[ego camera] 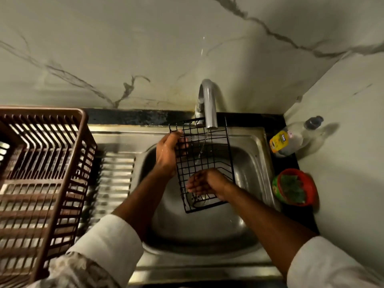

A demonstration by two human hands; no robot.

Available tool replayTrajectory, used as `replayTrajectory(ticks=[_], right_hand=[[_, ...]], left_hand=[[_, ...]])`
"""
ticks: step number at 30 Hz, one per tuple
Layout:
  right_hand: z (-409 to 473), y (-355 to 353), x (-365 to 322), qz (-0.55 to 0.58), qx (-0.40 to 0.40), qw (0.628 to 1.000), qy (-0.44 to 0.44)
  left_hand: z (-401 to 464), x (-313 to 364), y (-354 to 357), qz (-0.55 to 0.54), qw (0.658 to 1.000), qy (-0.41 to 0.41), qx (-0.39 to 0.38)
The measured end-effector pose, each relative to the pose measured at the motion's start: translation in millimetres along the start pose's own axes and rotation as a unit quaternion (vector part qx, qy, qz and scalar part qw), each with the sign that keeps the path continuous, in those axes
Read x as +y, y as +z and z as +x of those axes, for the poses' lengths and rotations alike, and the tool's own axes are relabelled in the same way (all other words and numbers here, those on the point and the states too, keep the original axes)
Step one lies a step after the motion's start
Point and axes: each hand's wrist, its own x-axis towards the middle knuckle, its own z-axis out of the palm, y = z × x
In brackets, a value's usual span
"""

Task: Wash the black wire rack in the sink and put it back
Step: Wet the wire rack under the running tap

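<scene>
The black wire rack is held upright over the steel sink, its top under the tap. A thin stream of water runs down through the grid. My left hand grips the rack's upper left edge, fingers curled round the wires. Lower down, my right hand lies flat against the grid's lower part with its fingers straight. The rack's bottom shelf hangs inside the basin.
A brown plastic dish basket stands on the ribbed drainboard at the left. At the right of the sink stand a clear soap bottle and a red and green tub with a green scrub pad. The marble wall rises behind.
</scene>
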Motion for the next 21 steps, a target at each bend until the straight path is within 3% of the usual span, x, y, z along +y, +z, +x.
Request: replayTrajectory(ticks=[4,8,11,14,17,21], right_hand=[[0,-2,-31,-0.104,0.016,0.994,-0.027],[13,-9,-84,0.129,0.103,0.976,-0.143],[20,-7,-84,0.246,0.068,0.958,-0.129],[13,2,-38,0.159,0.001,0.987,-0.038],[5,7,2,0.042,-0.013,0.999,0.017],[5,2,-9,-0.076,-0.029,0.996,0.047]], left_hand=[[-6,-10,-2,-0.001,1.0,-0.016,0.008],[-12,-16,2,0.015,0.999,-0.034,-0.007],[-10,-12,6,0.037,0.999,-0.025,-0.013],[-4,-4,5,0.04,0.999,-0.009,-0.006],[3,1,4,0.034,0.999,-0.006,-0.013],[3,-6,3,0.041,0.999,-0.004,-0.013]])
